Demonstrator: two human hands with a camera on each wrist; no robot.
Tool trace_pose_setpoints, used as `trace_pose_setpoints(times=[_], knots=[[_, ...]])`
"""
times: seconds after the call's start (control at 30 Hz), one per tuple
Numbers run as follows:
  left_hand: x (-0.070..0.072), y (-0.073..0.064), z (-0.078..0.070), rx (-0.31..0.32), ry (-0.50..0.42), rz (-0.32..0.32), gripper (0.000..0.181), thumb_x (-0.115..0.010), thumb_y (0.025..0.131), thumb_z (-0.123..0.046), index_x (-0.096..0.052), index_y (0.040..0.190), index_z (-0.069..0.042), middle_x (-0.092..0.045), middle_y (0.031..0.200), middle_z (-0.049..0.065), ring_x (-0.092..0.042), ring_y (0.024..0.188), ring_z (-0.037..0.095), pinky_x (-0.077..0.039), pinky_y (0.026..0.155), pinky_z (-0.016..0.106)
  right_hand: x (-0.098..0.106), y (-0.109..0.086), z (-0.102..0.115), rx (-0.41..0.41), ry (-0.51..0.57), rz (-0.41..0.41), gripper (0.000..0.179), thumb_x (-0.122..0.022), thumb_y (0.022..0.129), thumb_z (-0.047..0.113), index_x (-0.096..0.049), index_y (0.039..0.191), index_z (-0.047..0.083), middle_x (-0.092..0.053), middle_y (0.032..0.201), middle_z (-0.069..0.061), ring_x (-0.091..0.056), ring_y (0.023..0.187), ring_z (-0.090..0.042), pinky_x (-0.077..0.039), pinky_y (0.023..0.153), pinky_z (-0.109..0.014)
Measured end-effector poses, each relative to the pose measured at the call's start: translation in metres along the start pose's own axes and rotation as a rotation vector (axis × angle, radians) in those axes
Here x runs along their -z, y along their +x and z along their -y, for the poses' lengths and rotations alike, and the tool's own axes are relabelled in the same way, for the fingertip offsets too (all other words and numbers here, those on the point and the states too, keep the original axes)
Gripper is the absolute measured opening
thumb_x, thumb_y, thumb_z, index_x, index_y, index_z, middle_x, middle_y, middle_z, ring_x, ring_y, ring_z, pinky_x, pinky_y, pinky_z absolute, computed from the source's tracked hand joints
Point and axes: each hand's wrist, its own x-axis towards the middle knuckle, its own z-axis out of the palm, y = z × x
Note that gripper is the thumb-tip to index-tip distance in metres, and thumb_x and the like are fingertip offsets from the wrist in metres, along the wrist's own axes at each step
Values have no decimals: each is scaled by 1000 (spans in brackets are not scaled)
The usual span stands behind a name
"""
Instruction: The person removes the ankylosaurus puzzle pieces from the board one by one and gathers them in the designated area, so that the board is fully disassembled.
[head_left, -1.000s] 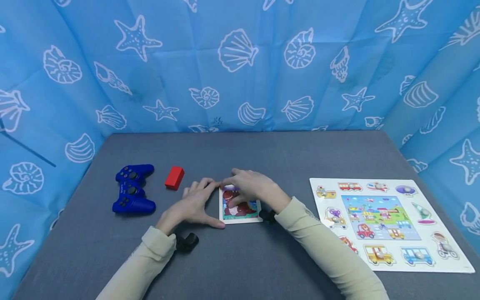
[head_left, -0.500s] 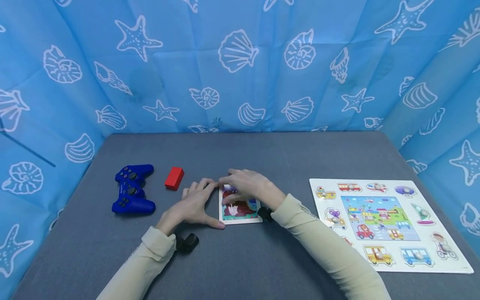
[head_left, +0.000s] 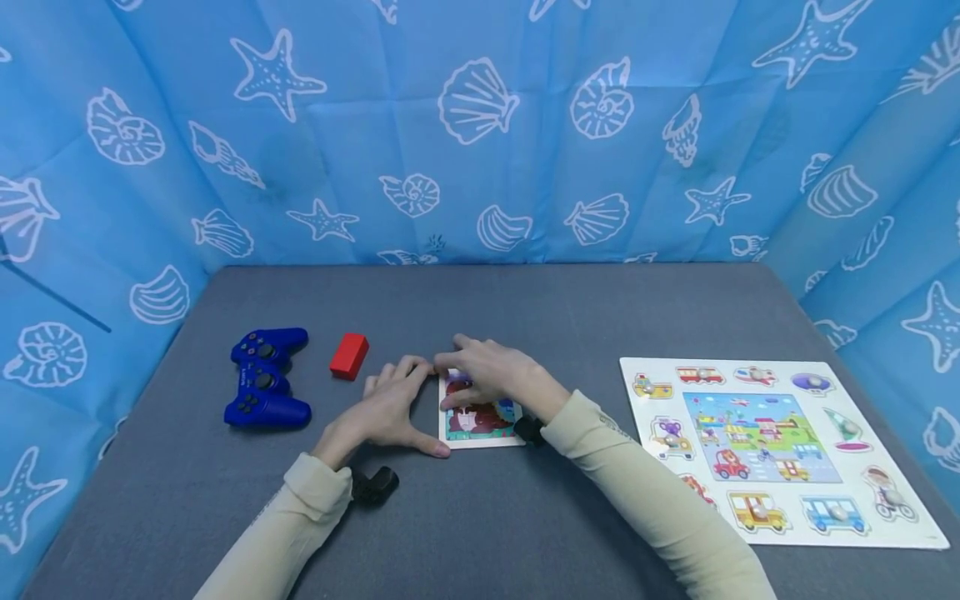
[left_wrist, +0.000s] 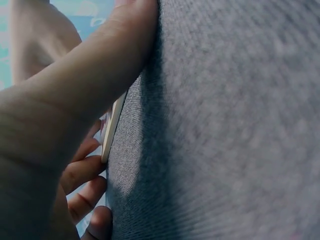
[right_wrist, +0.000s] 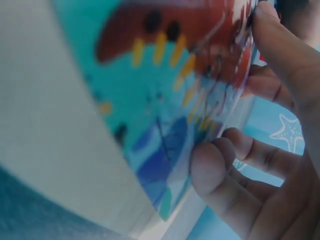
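Observation:
A small framed jigsaw puzzle [head_left: 483,443] with a brown dinosaur picture lies flat on the grey table, its pale rim [right_wrist: 65,145] large in the right wrist view. My left hand [head_left: 382,412] grips its left side, thumb at the near corner and fingers at the far one. In the left wrist view that thumb [left_wrist: 100,70] crosses in front of the frame's thin edge [left_wrist: 114,127]. My right hand [head_left: 491,369] reaches over the picture from the right, with fingertips [right_wrist: 207,167] bent onto its surface. I cannot tell whether they pinch a piece.
At left lie a blue game controller [head_left: 266,379] and a red block [head_left: 349,357]. To the right is a large white peg puzzle board [head_left: 900,533] with vehicle pieces. A blue seashell curtain [head_left: 420,100] hangs behind the table [head_left: 465,308].
My right hand has shifted slightly left over the dinosaur picture, its lower finger moving up from the middle of it. The left hand and the puzzle frame have stayed in place.

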Motion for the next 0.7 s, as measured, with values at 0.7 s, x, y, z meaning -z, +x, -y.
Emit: trace_pose_setpoints(times=[0.7], knots=[[-1, -1, -2, 8, -12, -12, 113, -88, 65, -64, -39, 156, -20, -35, 157, 11, -39, 131, 37, -34, 96, 53, -2, -16, -1, -61, 129, -55, 47, -75, 94, 31, -67, 135, 10, -62, 119, -13, -59, 87, -18, -54, 79, -35]])
